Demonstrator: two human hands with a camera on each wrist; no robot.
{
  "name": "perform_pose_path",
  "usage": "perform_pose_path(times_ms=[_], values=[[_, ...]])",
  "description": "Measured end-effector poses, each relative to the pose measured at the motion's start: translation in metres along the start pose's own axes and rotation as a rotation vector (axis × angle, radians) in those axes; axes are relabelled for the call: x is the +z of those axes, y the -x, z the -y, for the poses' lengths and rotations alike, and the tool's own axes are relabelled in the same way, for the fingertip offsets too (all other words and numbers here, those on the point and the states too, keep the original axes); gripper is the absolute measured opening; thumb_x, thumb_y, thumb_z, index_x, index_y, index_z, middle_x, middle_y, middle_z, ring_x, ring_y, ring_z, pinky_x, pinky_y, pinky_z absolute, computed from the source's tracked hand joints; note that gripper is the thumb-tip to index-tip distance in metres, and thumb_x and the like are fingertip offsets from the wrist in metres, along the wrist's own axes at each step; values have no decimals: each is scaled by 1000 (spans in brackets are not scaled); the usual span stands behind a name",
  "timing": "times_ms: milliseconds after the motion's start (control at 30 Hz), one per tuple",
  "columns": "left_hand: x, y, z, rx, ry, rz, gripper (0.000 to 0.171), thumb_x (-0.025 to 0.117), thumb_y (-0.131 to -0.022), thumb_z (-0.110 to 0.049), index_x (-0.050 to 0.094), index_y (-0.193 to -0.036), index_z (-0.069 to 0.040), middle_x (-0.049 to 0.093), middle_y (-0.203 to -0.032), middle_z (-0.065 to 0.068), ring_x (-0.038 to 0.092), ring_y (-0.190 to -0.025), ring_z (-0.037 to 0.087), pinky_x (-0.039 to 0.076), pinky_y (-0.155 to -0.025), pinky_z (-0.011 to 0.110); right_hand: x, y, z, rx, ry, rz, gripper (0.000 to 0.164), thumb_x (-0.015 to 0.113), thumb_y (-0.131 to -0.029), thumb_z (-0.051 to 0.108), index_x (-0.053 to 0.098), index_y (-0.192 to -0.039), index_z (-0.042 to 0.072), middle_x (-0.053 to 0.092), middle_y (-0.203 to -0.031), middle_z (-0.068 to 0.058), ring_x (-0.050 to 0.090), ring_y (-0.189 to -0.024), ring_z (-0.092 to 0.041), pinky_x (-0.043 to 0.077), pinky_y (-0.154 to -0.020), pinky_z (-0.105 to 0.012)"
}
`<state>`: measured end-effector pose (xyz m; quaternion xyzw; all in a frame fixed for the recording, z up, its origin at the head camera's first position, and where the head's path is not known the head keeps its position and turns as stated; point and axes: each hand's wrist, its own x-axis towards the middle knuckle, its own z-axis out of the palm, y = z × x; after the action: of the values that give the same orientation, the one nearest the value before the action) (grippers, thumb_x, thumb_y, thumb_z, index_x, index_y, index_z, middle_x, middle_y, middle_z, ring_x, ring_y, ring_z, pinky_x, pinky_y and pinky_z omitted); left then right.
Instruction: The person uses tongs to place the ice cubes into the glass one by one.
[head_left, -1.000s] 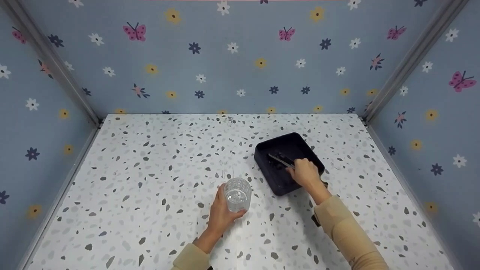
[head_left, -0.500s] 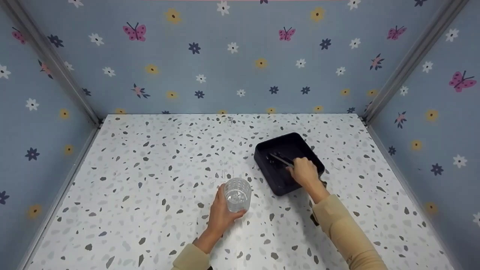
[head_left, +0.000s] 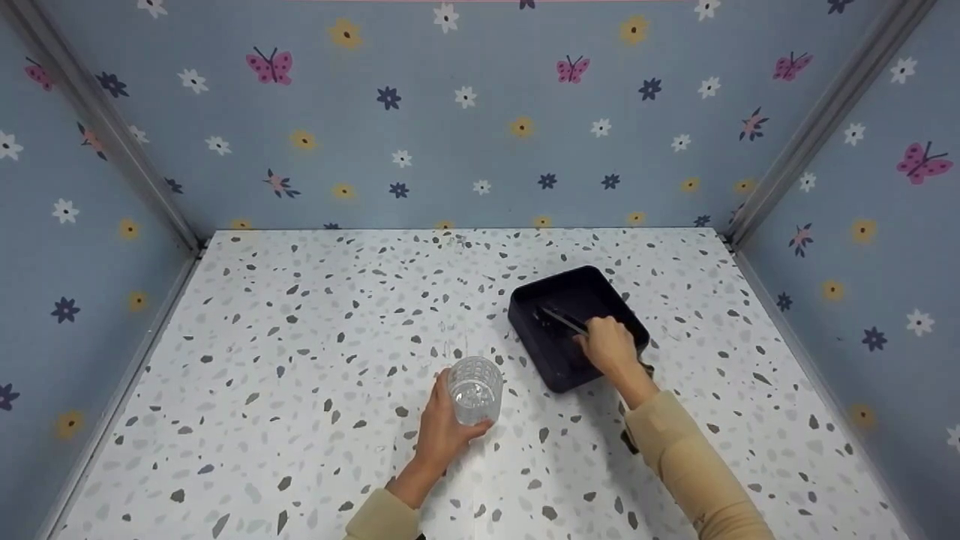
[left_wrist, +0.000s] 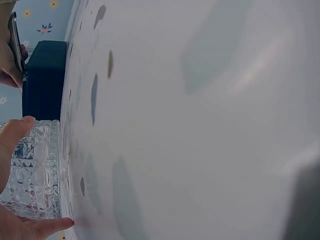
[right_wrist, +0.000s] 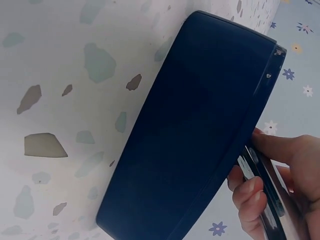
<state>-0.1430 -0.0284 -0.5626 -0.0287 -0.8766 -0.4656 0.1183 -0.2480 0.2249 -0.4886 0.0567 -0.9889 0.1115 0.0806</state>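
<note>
On the speckled tabletop stands a clear cut-pattern glass (head_left: 477, 384), and my left hand (head_left: 441, 429) curls round its near left side. The left wrist view shows the glass (left_wrist: 37, 170) between thumb and fingers, its wall touching the table. To the right sits a dark square tray (head_left: 534, 351). My right hand (head_left: 611, 345) holds metal tongs (head_left: 568, 322) over the tray's near right side, the tips reaching down inside. Small dark pieces, too blurred to identify, lie by the tips. In the right wrist view the tongs (right_wrist: 272, 192) are pinched between thumb and fingers; the tray's wall (right_wrist: 185, 120) hides their tips.
Blue flower-and-butterfly panels (head_left: 450, 150) enclose the white speckled table (head_left: 300, 360) at the back and both sides. Grey metal posts (head_left: 139, 150) stand at the back corners. The tray's raised walls lie between the glass and the tong tips.
The tong tips have shifted slightly inside the tray, and their arms look closer together than a second ago. The left hand, glass and tray have stayed in place.
</note>
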Motion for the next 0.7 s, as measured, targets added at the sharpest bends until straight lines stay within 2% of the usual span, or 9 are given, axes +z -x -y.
perform_pose_path(times_ms=[233, 500, 700], values=[[-1, 1, 0, -10, 9, 3, 99, 84, -52, -26, 26, -130, -4, 45, -120, 22, 51, -102, 38, 43, -86, 44, -1, 1, 0, 18, 3, 33, 23, 65, -79, 20, 64, -80, -3, 61, -82, -23, 59, -73, -39, 48, -59, -48], [-1, 1, 0, 10, 32, 6, 100, 84, -54, -25, 25, -130, -1, 43, -121, 23, 49, -105, 38, 43, -85, 44, -2, 2, -1, 31, 11, 43, 20, 63, -80, 17, 62, -78, -3, 59, -82, -24, 59, -74, -40, 47, -58, -50], [0, 1, 1, -2, 31, 12, 100, 84, -54, -25, 25, -131, 0, 42, -123, 23, 47, -107, 37, 41, -89, 43, -2, 3, -2, 41, -3, 37, 19, 64, -79, 17, 63, -80, -3, 60, -83, -24, 59, -74, -40, 47, -59, -50]])
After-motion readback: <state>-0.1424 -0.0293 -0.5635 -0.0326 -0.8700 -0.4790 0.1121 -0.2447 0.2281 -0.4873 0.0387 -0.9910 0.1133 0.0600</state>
